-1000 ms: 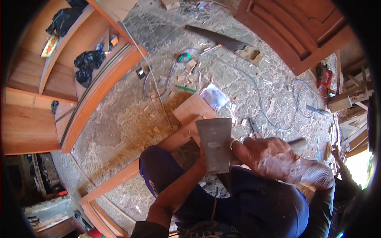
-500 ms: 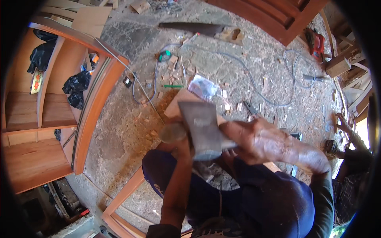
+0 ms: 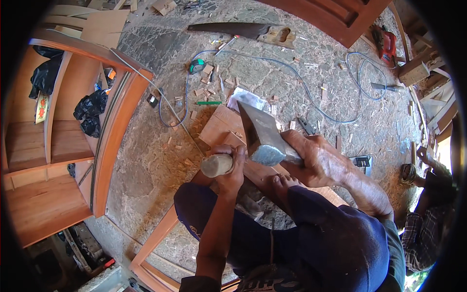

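My left hand is wrapped round a pale cylindrical wooden handle, likely of a tool whose working end is hidden. My right hand grips the handle of a metal axe, its blunt end toward me and its head just right of that wooden handle. Under both hands lies a reddish wooden board over a frame, with a bare foot resting by it. A lighter square wood piece lies just beyond.
A cabinet with black bags stands left. A handsaw, tape measure, cable, wood scraps and red power tool lie on the rough floor. A door panel is at the top; another person is at the right edge.
The wooden handle in my left hand has come into sight beside the axe. The axe head has tilted, showing its blunt end. The view has shifted, revealing more of the other person.
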The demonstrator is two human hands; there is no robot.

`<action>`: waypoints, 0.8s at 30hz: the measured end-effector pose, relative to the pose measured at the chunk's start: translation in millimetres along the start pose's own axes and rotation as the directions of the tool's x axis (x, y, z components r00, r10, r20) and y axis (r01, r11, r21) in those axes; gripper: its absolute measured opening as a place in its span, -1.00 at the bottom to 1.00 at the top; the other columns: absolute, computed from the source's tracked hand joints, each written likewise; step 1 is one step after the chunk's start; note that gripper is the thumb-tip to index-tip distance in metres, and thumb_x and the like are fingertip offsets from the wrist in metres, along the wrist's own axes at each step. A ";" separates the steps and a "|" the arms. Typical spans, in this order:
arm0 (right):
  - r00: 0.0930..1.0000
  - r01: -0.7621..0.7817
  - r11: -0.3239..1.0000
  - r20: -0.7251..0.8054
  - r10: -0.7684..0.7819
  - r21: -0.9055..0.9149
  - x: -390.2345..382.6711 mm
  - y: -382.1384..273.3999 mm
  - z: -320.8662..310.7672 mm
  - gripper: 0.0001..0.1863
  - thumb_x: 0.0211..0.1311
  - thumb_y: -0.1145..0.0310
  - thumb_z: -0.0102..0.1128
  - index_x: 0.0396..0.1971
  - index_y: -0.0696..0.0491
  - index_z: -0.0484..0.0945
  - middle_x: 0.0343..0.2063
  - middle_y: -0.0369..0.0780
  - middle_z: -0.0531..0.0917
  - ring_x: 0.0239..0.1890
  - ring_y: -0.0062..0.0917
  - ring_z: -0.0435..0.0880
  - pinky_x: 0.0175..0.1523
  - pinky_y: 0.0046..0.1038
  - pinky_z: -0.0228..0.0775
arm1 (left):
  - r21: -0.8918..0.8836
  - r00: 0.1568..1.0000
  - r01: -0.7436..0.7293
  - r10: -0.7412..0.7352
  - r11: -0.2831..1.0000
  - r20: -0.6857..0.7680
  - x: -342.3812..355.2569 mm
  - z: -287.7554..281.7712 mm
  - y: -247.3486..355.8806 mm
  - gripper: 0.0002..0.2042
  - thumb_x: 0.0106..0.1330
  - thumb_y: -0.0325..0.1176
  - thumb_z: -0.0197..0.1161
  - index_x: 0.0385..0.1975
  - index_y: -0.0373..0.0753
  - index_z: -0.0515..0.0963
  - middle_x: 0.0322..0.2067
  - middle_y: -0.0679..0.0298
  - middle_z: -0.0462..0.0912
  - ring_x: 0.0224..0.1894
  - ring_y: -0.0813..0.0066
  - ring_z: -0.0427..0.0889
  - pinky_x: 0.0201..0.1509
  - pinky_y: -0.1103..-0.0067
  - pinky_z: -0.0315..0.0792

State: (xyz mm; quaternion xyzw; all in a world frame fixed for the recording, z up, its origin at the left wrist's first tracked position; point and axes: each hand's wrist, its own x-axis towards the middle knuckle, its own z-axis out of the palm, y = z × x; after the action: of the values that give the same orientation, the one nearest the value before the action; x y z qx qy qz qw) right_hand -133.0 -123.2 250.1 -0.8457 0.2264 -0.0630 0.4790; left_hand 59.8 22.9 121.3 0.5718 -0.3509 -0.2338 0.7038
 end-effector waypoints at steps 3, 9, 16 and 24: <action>0.998 0.011 1.000 0.054 -0.012 0.013 4.9 -4.4 3.4 -0.52 0.17 0.45 0.24 0.11 0.16 0.37 -0.42 0.12 0.67 -0.28 0.09 0.70 -0.23 -0.01 0.50 | 0.144 0.996 -0.089 0.086 0.986 0.028 -1.7 -10.7 -13.1 -0.78 0.26 -0.64 0.24 -0.17 -0.30 0.40 -0.26 0.26 0.47 -0.25 0.49 0.51 -0.14 0.53 0.47; 0.995 0.084 0.993 0.056 -0.080 -0.084 3.9 -20.1 -10.2 -0.50 0.16 0.45 0.26 0.12 0.18 0.38 -0.38 0.06 0.67 -0.31 0.05 0.71 -0.26 -0.06 0.54 | 0.310 0.986 -0.013 -0.039 0.951 0.163 -24.7 -4.6 -18.2 -0.70 0.32 -0.50 0.28 0.02 -0.40 0.49 -0.05 0.08 0.63 -0.01 0.33 0.62 0.11 0.39 0.50; 0.890 0.451 0.815 0.120 -0.439 -0.363 18.4 -79.3 -31.0 -0.54 0.14 0.42 0.27 0.06 0.17 0.44 -0.43 -0.06 0.64 -0.51 -0.22 0.74 -0.53 -0.28 0.55 | 0.292 0.981 0.090 -0.135 0.952 0.138 -21.7 -7.5 26.3 -0.70 0.33 -0.47 0.31 0.01 -0.38 0.50 -0.10 0.11 0.63 -0.03 0.36 0.62 0.11 0.40 0.50; 0.945 0.311 0.877 0.220 -0.243 -0.366 17.5 -45.2 -11.1 -0.61 0.22 0.43 0.17 -0.01 0.26 0.34 -0.45 0.03 0.69 -0.39 -0.05 0.76 -0.34 -0.11 0.63 | 0.347 0.995 -0.034 0.066 0.937 -0.081 -1.9 0.8 4.2 -0.73 0.34 -0.47 0.33 -0.02 -0.36 0.51 -0.17 0.18 0.62 -0.09 0.40 0.60 0.07 0.46 0.49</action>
State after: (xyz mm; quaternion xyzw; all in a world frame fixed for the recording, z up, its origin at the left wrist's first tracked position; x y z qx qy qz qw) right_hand -106.5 -119.9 292.1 -0.9508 0.0698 -0.0128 0.3016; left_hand 57.6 24.7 125.0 0.6873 -0.3684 -0.1242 0.6136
